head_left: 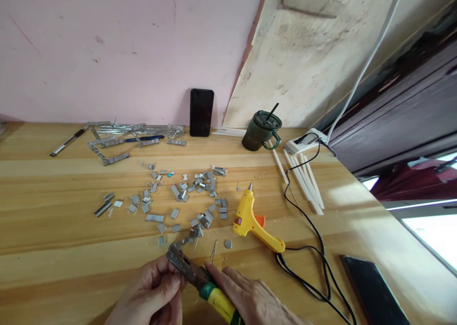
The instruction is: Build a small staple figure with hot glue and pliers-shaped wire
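Note:
Pliers point(191, 269) with rusty jaws and yellow-green handles lie slantwise in front of me, gripped by my right hand point(255, 294). At the jaw end, my left hand point(152, 289) is closed in a pinch, thumb against fingers. What it holds is hidden behind the fingers and the jaws. Just beyond the jaws lies a loose scatter of small grey metal pieces point(206, 219), some flat, some folded. A thin bent wire point(214, 250) and a round grey disc point(228, 244) rest to the right of them.
A yellow glue gun point(246, 215) lies right of the pieces, its black cable point(323, 249) looping rightward. White glue sticks point(303, 182), a power strip point(303, 142) and a green mug point(255, 134) stand behind. Phones are by the wall point(202, 113) and at right point(374, 287). Linked metal strips point(116, 158) lie back left.

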Demonstrator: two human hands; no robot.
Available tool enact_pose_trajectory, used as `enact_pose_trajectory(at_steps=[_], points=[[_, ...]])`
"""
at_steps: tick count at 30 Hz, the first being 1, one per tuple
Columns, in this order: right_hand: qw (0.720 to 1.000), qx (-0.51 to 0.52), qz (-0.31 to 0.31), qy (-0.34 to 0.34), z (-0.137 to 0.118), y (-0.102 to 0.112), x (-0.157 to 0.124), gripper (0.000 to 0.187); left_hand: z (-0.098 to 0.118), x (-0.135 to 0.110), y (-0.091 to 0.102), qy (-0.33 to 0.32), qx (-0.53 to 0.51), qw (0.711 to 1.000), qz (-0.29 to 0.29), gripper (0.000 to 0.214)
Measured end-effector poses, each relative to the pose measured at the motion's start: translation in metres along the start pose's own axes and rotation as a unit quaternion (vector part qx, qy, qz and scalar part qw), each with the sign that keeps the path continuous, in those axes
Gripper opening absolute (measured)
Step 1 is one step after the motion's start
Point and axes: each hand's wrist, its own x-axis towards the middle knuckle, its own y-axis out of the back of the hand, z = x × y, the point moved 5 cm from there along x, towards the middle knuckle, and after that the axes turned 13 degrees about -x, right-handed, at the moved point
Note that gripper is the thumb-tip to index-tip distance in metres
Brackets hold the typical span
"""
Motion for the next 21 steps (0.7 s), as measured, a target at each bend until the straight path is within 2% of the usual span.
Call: enact_pose_trajectory(at_steps=[7, 12, 21], points=[[0.990, 0.107, -0.043, -0.084, 0.000, 0.004, 0.009, 0.058, 0.000, 0.006, 0.002, -0.037, 0.005, 0.999, -0.010, 0.035], [0.969, 0.135, -0.124, -0.167, 0.008, -0.007, 0.007, 0.057, 0.006, 0.002, -0.003, -0.015, -0.038, 0.999, -0.005, 0.036], [0.947, 0.227, -0.125, -0.190, 0.013, 0.007, 0.005, 0.065, 0.021, -0.004, -0.011, 0.021, -0.037, 0.997, -0.068, 0.043]])
